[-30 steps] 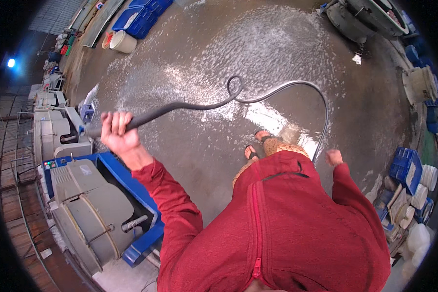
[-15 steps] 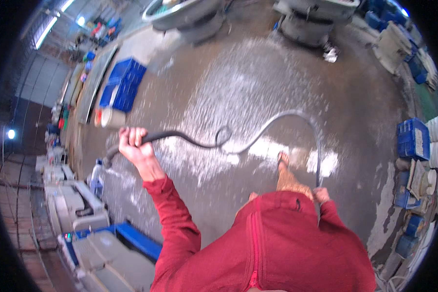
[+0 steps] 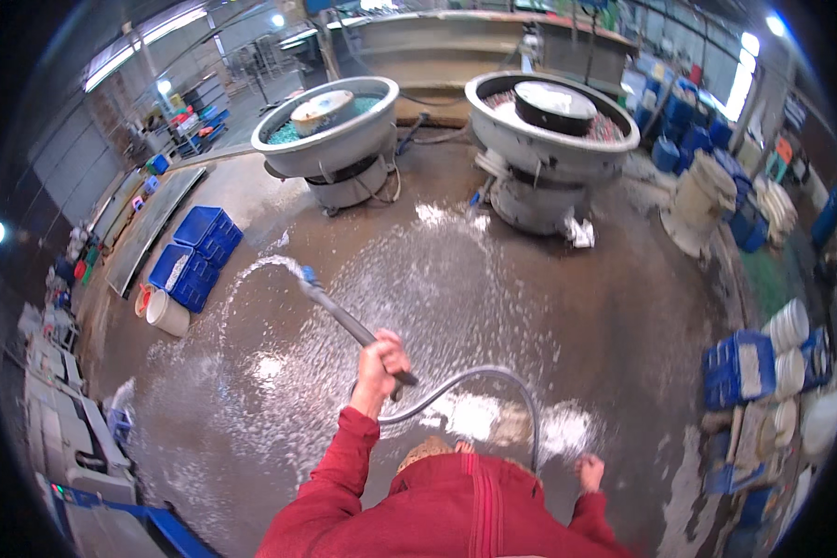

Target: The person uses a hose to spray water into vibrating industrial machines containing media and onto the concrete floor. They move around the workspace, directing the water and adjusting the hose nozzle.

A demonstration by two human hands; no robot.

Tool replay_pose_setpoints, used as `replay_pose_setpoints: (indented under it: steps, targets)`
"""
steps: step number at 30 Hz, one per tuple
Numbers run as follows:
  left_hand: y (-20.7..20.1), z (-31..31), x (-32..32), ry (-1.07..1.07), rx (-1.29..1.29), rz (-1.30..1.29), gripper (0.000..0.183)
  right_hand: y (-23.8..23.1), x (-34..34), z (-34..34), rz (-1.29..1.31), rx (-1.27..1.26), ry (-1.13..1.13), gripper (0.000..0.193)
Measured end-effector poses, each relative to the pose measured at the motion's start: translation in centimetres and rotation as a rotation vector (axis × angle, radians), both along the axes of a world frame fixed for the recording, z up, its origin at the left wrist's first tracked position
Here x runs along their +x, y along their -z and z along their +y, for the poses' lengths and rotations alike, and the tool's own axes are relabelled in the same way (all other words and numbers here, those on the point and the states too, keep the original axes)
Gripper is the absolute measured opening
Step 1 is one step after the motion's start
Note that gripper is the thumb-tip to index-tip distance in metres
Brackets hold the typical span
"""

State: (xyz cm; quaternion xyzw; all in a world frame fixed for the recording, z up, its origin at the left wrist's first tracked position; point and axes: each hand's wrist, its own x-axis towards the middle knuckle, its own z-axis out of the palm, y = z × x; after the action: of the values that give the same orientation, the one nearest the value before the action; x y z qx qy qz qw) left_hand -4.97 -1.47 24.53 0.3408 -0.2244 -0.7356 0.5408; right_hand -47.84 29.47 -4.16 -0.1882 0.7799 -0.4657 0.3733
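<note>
My left hand (image 3: 381, 363) is wrapped round a dark grey hose (image 3: 344, 321), held out in front of me and slanting up to the left. Water arcs leftward from its blue-tipped end onto the wet concrete floor (image 3: 614, 307). Behind my grip, the hose loops low over the floor and runs back beside my body, where my jacket hides it. My right hand (image 3: 589, 472) is low on the right, a little apart from the hose. Its fingers are loosely curled, and nothing shows in them.
Two round grey tubs, one with green pieces (image 3: 325, 139) and one with reddish pieces (image 3: 553, 130), stand on bases ahead. Blue crates (image 3: 195, 251) and a white bucket (image 3: 167, 313) are at left. More crates (image 3: 739, 370) and buckets line the right, with machines (image 3: 74, 418) at lower left.
My left hand has swung rightward with the hose, whose end now points ahead. My right hand has come off the hose. The view has tilted up, bringing both tubs fully into sight.
</note>
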Motion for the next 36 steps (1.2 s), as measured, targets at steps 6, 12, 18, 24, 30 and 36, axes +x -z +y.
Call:
replay_pose_setpoints:
  steps: [6,12,18,24,30,36]
  targets:
    - [2.0,-1.3,-6.0,0.271,0.057,-0.035,0.005,-5.3,-1.0,-9.9,0.080,-0.185,0.047,0.020]
    - [3.3,-5.3,-11.6,0.364,0.177,-0.053,0.008,-17.0,2.9,-33.4,0.096,-0.527,-0.305,0.031]
    - [2.1,-10.3,-16.6,0.516,0.286,-0.200,0.007,-29.3,12.2,-58.2,0.633,-0.889,-0.955,0.040]
    - [-0.5,-15.7,-19.6,0.690,0.207,-0.128,0.005,-29.0,15.4,-69.8,0.746,-0.462,-1.107,0.034]
    - [-4.2,-20.1,-21.9,0.702,0.246,-0.354,0.006,-29.4,11.8,-73.9,0.795,-0.637,-1.064,0.024]
    - [-7.4,-26.4,-26.0,0.662,0.200,-0.430,0.007,-31.3,3.6,-77.5,0.770,-1.208,-1.112,0.011]
